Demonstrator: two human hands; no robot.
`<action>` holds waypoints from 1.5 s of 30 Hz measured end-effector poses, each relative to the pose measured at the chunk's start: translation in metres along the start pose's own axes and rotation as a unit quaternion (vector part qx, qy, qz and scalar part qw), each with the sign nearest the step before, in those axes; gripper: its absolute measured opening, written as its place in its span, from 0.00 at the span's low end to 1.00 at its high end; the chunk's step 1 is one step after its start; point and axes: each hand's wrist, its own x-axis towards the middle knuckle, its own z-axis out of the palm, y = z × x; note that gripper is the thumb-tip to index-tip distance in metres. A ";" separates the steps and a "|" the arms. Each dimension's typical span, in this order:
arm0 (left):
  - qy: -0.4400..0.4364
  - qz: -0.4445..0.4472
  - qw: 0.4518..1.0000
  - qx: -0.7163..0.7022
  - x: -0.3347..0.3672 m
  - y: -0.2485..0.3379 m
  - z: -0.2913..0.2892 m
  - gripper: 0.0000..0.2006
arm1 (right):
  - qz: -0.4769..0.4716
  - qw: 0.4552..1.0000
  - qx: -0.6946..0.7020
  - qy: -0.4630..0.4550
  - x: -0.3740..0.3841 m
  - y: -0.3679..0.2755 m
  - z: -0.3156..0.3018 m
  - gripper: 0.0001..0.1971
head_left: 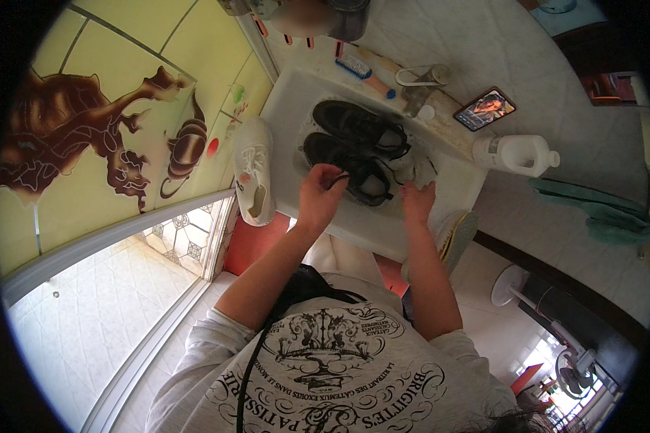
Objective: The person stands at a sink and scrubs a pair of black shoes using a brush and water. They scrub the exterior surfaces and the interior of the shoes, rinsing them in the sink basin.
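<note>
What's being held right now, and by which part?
The left grip pinches a dark shoelace; the right grip seems to hold one too. End or middle: can't tell.

left forearm (pixel 269 265) reaches forward, slanting inward | left hand (pixel 321 193) curled, fingertips pinching | right forearm (pixel 433 285) reaches forward, slanting slightly | right hand (pixel 417 200) curled, fingertips pinching, apart from left

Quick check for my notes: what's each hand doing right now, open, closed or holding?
Left hand: closed, holding a dark shoelace.
Right hand: fingers pinched closed, apparently on the dark shoelace too.
</note>
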 end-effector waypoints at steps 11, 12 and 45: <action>-0.381 -0.038 0.795 0.470 -0.013 0.013 0.003 0.35 | -0.184 0.921 -0.262 -0.223 -0.022 -0.032 0.028 0.27; -0.383 -0.030 0.792 0.474 -0.012 0.013 0.002 0.34 | -0.190 0.924 -0.257 -0.210 -0.023 -0.032 0.031 0.25; 0.116 -0.314 0.738 -0.586 0.005 -0.022 0.072 0.09 | -0.128 0.945 -0.124 -0.275 -0.023 -0.028 0.024 0.13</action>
